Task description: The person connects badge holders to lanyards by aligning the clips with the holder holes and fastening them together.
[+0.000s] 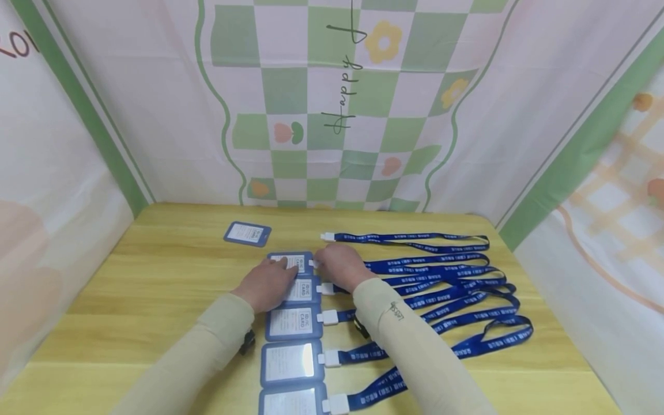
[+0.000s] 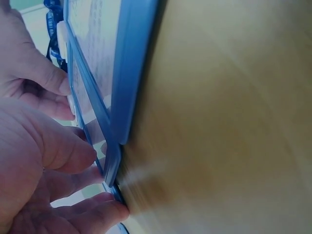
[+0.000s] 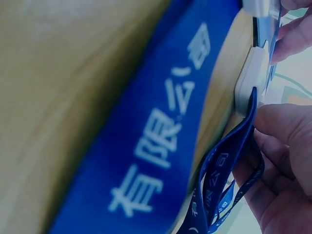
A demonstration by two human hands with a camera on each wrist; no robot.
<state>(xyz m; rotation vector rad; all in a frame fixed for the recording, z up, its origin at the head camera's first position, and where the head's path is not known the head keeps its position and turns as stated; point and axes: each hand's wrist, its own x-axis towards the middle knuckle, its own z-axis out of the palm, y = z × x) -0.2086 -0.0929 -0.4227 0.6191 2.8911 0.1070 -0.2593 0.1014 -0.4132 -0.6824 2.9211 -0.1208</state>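
My left hand [image 1: 267,282] rests with its fingers spread over the topmost blue badge holder [image 1: 307,259] of a column on the table. In the left wrist view its fingertips touch the holder's edge. My right hand [image 1: 342,265] pinches the white clip [image 1: 312,263] at that holder's slotted end, where a dark blue lanyard [image 1: 378,266] begins. White lettering runs along the lanyard [image 3: 214,178] in the right wrist view. Below, several more badge holders [image 1: 293,323] lie in line, each beside a white clip [image 1: 329,316] with its lanyard stretched rightward.
A separate blue badge holder [image 1: 248,233] with a card lies at the upper left. Along the back lies another lanyard [image 1: 410,236], its clip [image 1: 328,236] pointing left. Patterned cloth [image 1: 332,104] hangs behind the wooden table [image 1: 155,276].
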